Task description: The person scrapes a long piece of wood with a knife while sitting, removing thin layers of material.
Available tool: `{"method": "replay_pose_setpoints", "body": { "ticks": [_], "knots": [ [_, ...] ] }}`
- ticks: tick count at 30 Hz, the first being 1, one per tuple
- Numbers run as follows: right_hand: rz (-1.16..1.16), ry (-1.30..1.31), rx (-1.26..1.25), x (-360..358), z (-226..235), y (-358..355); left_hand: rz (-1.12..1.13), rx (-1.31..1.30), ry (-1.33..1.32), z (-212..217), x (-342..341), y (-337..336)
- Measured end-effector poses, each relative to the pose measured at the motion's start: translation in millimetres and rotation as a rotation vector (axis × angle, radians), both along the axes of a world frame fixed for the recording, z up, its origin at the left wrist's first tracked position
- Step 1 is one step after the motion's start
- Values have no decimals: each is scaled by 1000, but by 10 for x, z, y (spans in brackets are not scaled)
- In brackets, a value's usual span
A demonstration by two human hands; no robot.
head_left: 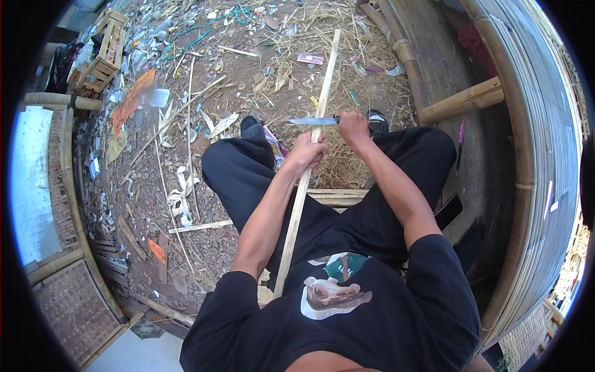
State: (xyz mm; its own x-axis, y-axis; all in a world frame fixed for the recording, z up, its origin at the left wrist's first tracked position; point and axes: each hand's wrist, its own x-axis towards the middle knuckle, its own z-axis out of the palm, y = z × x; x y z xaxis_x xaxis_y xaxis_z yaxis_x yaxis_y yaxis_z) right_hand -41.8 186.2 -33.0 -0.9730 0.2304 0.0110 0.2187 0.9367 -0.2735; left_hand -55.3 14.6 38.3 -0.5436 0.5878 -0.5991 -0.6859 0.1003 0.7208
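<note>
My left hand (306,152) is wrapped round a long pale strip of split bamboo or wood (292,242), which runs from beside my belly up between my knees and out past my feet. In my right hand (354,130) is the handle of a knife (313,121). Its blade points left and lies across the strip, just beyond my left fingers. Whether the edge bites into the strip cannot be made out. Most of the knife's handle is hidden by my right fingers.
Straw and shavings (353,162) lie between my feet, with litter and thin sticks over the dirt ground. A slatted wooden crate (106,53) stands far left. A bamboo post (462,101) and a woven-panel structure (68,204) flank me. A dark phone (449,211) lies by my right thigh.
</note>
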Motion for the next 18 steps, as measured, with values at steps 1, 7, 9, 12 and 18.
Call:
{"method": "replay_pose_setpoints", "body": {
  "ticks": [1,7,9,12,18],
  "knots": [
    [-3,9,-3,-73,-4,76,-5,0,-6,14,-7,-5],
    [-71,-22,70,-55,-102,223,-27,37,-50,51,115,-95],
    [-93,-34,48,-93,-106,281,-35,47,-66,59,153,-108],
    [-71,-95,8,-61,-122,301,-33,55,-99,125,213,-174],
    [-233,-208,-18,-171,-170,519,-32,22,-164,247,474,-354]
  ]
}}
